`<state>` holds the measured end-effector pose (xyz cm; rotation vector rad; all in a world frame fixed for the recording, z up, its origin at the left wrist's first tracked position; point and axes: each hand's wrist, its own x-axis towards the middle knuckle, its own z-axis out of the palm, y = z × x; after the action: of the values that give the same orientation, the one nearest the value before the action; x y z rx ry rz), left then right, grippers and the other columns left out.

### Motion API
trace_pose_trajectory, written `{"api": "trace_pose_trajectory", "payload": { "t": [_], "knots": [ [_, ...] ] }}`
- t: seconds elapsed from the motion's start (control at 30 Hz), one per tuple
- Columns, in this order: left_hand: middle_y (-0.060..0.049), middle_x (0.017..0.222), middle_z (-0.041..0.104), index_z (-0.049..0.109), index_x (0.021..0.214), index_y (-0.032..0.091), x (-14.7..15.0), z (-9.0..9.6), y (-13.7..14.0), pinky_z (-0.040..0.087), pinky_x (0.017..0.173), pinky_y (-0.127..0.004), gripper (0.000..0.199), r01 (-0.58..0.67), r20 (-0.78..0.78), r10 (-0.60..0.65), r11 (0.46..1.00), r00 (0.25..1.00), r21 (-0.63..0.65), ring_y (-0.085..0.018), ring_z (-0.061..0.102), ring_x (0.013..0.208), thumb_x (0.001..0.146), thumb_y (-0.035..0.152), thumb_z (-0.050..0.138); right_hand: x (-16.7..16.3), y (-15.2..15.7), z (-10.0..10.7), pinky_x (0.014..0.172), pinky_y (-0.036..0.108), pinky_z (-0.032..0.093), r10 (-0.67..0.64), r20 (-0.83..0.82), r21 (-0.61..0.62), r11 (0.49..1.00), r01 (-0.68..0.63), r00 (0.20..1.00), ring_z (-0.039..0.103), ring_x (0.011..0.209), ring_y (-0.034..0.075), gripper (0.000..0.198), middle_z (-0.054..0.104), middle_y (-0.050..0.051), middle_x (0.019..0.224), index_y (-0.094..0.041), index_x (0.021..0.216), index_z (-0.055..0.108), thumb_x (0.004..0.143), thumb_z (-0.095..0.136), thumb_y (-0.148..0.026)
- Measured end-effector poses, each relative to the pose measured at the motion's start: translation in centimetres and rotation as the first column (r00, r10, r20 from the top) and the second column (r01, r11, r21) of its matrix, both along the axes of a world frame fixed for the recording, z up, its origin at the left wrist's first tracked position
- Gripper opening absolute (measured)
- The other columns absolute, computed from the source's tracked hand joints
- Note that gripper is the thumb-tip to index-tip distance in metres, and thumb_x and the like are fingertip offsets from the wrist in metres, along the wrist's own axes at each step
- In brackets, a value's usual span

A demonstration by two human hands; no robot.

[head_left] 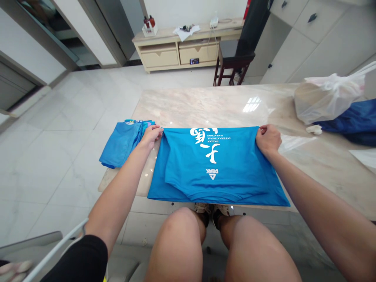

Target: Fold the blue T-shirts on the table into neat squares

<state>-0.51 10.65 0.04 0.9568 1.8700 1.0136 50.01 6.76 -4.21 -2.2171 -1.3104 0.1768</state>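
A blue T-shirt [188, 156] with white print lies folded over on the marble table, its neckline toward me at the near edge. My left hand [151, 135] pinches the far left corner of the fold. At the far right corner, my right hand [268, 138] is closed on the cloth as well. Between the two hands the folded edge runs straight. Just left of my left hand sits a stack of folded blue clothes [122, 143], partly behind my wrist.
A tied white plastic bag [326, 98] and dark blue cloth [352, 121] lie on the marble table [182, 105] at right. Beyond it stand a dark chair [235, 55] and a low cream cabinet [158, 56]. My knees are below the near edge.
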Motion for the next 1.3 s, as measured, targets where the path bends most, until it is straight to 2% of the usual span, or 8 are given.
{"api": "trace_pose_trajectory", "payload": {
  "t": [0.17, 0.3, 0.43, 0.7, 0.8, 0.9, 1.03, 1.3],
  "knots": [
    [-0.019, 0.14, 0.074, 0.062, 0.146, 0.016, 1.1, 0.0, -1.5, 0.062, 0.102, -0.04, 0.059, 0.058, -0.302, -0.025, 0.993, 0.953, 0.104, -0.027, 0.077, 0.117, 0.087, 0.018, 0.067, 0.0, 0.2, -0.4, 0.091, 0.04, 0.051, -0.019, -0.007, 0.014, 1.0, 0.019, 1.0, 0.067, 0.101, 0.031, 0.022, 0.077, 0.013, 0.107, -0.02, 0.111, 0.075, 0.098, 0.059, -0.029],
    [-0.02, 0.17, 0.057, 0.056, 0.16, 0.018, 3.4, -1.6, -4.0, 0.04, 0.134, -0.052, 0.059, 0.375, -0.705, -0.187, 0.919, 0.685, 0.12, -0.033, 0.053, 0.159, 0.104, 0.035, 0.053, -0.1, 0.2, -0.6, 0.092, 0.039, 0.051, 0.007, -0.022, 0.041, 0.999, -0.007, 1.0, 0.068, 0.103, 0.03, 0.023, 0.077, 0.013, 0.107, -0.02, 0.111, 0.075, 0.1, 0.058, -0.029],
    [-0.019, 0.18, 0.044, 0.049, 0.17, 0.016, 5.1, -3.3, -5.8, 0.025, 0.142, -0.055, 0.066, 0.454, -0.783, -0.311, 0.89, 0.539, -0.042, -0.033, 0.036, 0.171, 0.111, 0.044, 0.039, 0.2, 0.2, -0.8, 0.094, 0.038, 0.051, 0.035, -0.029, 0.065, 0.997, -0.033, 0.999, 0.069, 0.108, 0.03, 0.025, 0.078, 0.013, 0.112, -0.021, 0.113, 0.076, 0.102, 0.056, -0.03],
    [-0.018, 0.181, 0.043, 0.052, 0.17, 0.019, 5.5, -3.6, -5.9, 0.024, 0.141, -0.058, 0.067, 0.44, -0.804, -0.278, 0.897, 0.525, -0.022, -0.032, 0.035, 0.172, 0.11, 0.044, 0.035, 0.2, 0.3, -0.3, 0.105, 0.041, 0.051, -0.039, -0.074, 0.083, 0.996, 0.045, 0.997, 0.068, 0.115, 0.032, 0.031, 0.077, 0.018, 0.122, -0.018, 0.111, 0.076, 0.105, 0.05, -0.034],
    [-0.02, 0.18, 0.044, 0.053, 0.169, 0.016, 5.7, -3.3, -6.0, 0.024, 0.14, -0.059, 0.067, 0.441, -0.803, -0.277, 0.897, 0.527, -0.019, -0.034, 0.036, 0.171, 0.11, 0.043, 0.035, -0.6, 0.5, 0.2, 0.112, 0.049, 0.049, -0.074, -0.06, 0.018, 0.997, 0.075, 0.995, 0.066, 0.122, 0.037, 0.043, 0.074, 0.023, 0.125, -0.017, 0.103, 0.08, 0.108, 0.048, -0.046],
    [-0.021, 0.179, 0.045, 0.054, 0.167, 0.014, 5.9, -3.1, -6.1, 0.026, 0.139, -0.061, 0.067, 0.447, -0.805, -0.27, 0.895, 0.528, -0.007, -0.035, 0.037, 0.17, 0.11, 0.042, 0.035, -1.2, 1.0, 0.8, 0.118, 0.058, 0.046, -0.109, -0.087, -0.104, 0.99, 0.1, 0.99, 0.06, 0.134, 0.045, 0.04, 0.073, 0.025, 0.132, -0.019, 0.093, 0.083, 0.098, 0.066, -0.055],
    [-0.02, 0.178, 0.047, 0.055, 0.166, 0.017, 6.1, -2.8, -6.3, 0.026, 0.139, -0.06, 0.064, 0.439, -0.802, -0.253, 0.898, 0.541, 0.012, -0.035, 0.039, 0.169, 0.109, 0.04, 0.038, -0.8, 1.9, 1.5, 0.113, 0.055, 0.052, -0.173, -0.182, -0.176, 0.974, 0.141, 0.968, 0.068, 0.127, 0.042, 0.024, 0.08, 0.019, 0.117, -0.021, 0.098, 0.084, 0.089, 0.075, -0.042],
    [-0.019, 0.178, 0.048, 0.055, 0.167, 0.019, 6.1, -2.8, -6.6, 0.023, 0.14, -0.061, 0.064, 0.448, -0.786, -0.255, 0.893, 0.564, 0.032, -0.036, 0.039, 0.169, 0.11, 0.04, 0.038, 0.2, 2.6, 1.3, 0.106, 0.049, 0.059, -0.258, -0.26, -0.153, 0.962, 0.224, 0.931, 0.074, 0.119, 0.039, 0.028, 0.083, 0.017, 0.109, -0.02, 0.103, 0.086, 0.08, 0.072, -0.024]
  ]
}}
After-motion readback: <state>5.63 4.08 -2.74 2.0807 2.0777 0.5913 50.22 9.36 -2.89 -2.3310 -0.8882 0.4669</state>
